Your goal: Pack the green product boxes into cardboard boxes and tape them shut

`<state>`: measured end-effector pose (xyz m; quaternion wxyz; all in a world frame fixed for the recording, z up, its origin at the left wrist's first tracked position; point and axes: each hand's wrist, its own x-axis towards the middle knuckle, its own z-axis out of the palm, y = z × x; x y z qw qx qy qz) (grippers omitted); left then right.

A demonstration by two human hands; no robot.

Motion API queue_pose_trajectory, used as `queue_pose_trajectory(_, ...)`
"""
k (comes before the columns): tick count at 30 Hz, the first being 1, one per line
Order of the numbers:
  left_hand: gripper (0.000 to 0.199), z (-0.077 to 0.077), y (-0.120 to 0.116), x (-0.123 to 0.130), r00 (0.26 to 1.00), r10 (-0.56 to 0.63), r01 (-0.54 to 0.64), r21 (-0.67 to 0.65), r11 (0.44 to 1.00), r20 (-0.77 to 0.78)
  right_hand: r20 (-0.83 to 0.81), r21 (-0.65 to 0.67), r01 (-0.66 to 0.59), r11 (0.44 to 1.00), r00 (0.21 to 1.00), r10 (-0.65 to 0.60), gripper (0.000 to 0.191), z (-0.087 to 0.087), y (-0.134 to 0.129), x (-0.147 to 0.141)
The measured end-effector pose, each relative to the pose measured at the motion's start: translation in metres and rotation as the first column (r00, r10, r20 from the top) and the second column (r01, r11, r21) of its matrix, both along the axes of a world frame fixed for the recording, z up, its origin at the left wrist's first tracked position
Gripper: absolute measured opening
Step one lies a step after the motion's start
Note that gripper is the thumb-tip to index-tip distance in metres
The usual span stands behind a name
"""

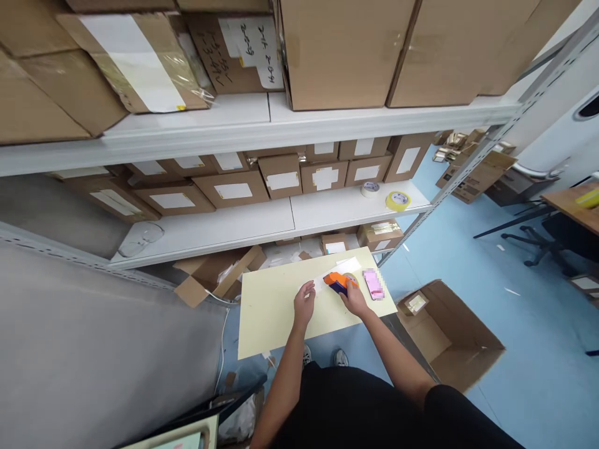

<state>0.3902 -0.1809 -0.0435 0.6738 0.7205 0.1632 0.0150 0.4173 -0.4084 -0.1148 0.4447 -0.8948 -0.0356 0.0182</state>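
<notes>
Above the pale yellow tabletop (269, 312), your right hand (354, 300) has its fingers wrapped around an orange-and-blue tool (337, 282), beside a white paper strip (349, 265). Your left hand (304, 302) is at the strip's left end; I cannot tell whether its fingers pinch it.

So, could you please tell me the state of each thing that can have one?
Orange-and-blue tool: gripped in the right hand.
Left hand: fingers bent, near white paper; contact unclear.
Phone: lying flat, pink face up.
Large cardboard box: open.
Left-side carton: open, flaps spread.
Yellow tape roll: lying flat.
White tape roll: lying flat.
</notes>
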Motion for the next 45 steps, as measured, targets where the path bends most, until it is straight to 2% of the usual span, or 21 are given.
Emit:
queue_pose_trajectory(3,0.037,0.031,0.019,0.018,0.998,0.020,-0.019,-0.005,1.000,0.061,0.155,-0.133,-0.065,0.989,0.984,0.086,0.056,0.052,0.017,0.018)
queue_pose_trajectory(6,0.039,0.069,0.044,0.033,0.991,0.008,-0.008,-0.002,1.000,0.132,0.310,-0.170,-0.101,0.980,0.939,0.150,0.053,0.101,0.035,0.027)
queue_pose_trajectory(9,0.042,0.111,0.070,0.042,0.973,-0.059,0.056,0.021,0.998,0.222,0.412,-0.185,-0.135,0.974,0.889,0.201,0.046,0.139,0.052,0.025)
queue_pose_trajectory(13,0.042,0.160,0.100,0.045,0.905,-0.282,0.261,0.107,0.959,0.319,0.478,-0.185,-0.185,0.965,0.841,0.253,0.042,0.170,0.073,0.013)
queue_pose_trajectory(17,0.032,0.189,0.119,0.045,0.809,-0.480,0.429,0.218,0.877,0.338,0.472,-0.188,-0.210,0.959,0.837,0.276,0.039,0.187,0.088,0.000)
queue_pose_trajectory(19,0.024,0.195,0.124,0.046,0.785,-0.525,0.456,0.266,0.849,0.330,0.462,-0.187,-0.215,0.958,0.842,0.279,0.038,0.192,0.092,-0.003)
queue_pose_trajectory(21,0.021,0.197,0.125,0.047,0.784,-0.519,0.427,0.311,0.849,0.341,0.448,-0.180,-0.217,0.959,0.850,0.277,0.038,0.194,0.094,-0.005)
queue_pose_trajectory(27,0.018,0.199,0.104,0.051,0.782,-0.380,0.171,0.416,0.893,0.494,0.374,-0.128,-0.210,0.969,0.895,0.244,0.047,0.197,0.091,0.007)
queue_pose_trajectory(31,0.021,0.206,0.085,0.057,0.749,-0.334,0.021,0.484,0.875,0.572,0.335,-0.067,-0.246,0.967,0.907,0.254,0.049,0.207,0.080,0.026)
queue_pose_trajectory(35,0.020,0.216,0.079,0.070,0.723,-0.293,-0.093,0.508,0.856,0.626,0.307,0.020,-0.261,0.965,0.920,0.242,0.049,0.212,0.066,0.043)
queue_pose_trajectory(39,0.021,0.226,0.073,0.083,0.672,-0.332,-0.133,0.548,0.826,0.662,0.293,0.121,-0.257,0.959,0.932,0.212,0.051,0.208,0.064,0.056)
queue_pose_trajectory(42,0.019,0.224,0.061,0.082,0.670,-0.256,-0.259,0.543,0.798,0.697,0.329,0.089,-0.236,0.968,0.924,0.195,0.052,0.200,0.065,0.071)
queue_pose_trajectory(43,0.022,0.221,0.057,0.079,0.683,-0.210,-0.295,0.528,0.796,0.699,0.352,0.066,-0.222,0.973,0.918,0.186,0.052,0.197,0.064,0.078)
queue_pose_trajectory(45,0.048,0.213,0.051,0.072,0.721,-0.090,-0.339,0.463,0.819,0.687,0.402,0.023,-0.190,0.982,0.901,0.165,0.051,0.191,0.059,0.095)
